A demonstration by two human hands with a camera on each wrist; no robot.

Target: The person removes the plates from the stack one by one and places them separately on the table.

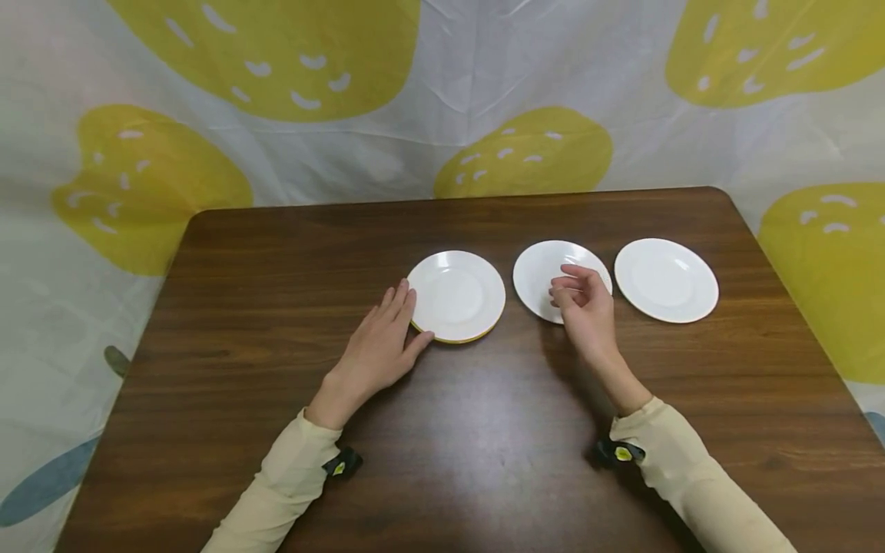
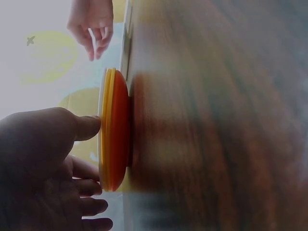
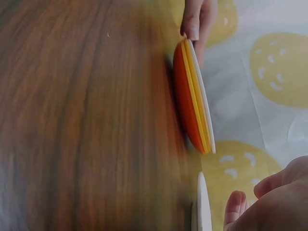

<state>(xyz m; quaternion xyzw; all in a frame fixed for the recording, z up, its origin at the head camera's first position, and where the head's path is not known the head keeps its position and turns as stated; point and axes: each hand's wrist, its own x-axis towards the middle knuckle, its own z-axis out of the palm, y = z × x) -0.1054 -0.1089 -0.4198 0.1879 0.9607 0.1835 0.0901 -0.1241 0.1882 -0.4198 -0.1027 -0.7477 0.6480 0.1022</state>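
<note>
A white plate [image 1: 456, 296] tops a stack left of the other plates. Below it, the left wrist view shows yellow rims [image 2: 109, 130] and an orange plate [image 2: 121, 139] at the bottom. My left hand [image 1: 373, 346] touches the stack's left side, thumb and fingertips at the rim, fingers fairly straight. Over a second white plate [image 1: 539, 280] hovers my right hand [image 1: 591, 315], fingers loosely bent and holding nothing. In the right wrist view this hand [image 3: 274, 204] is apart from the plate edge [image 3: 204, 207] below it. A third white plate [image 1: 666, 280] lies farther right.
The plates are on a brown wooden table [image 1: 276, 269]. Behind it hangs a white cloth [image 1: 332, 165] with large yellow fruit shapes. Both forearms wear cream sleeves with small dark wrist devices [image 1: 342, 463].
</note>
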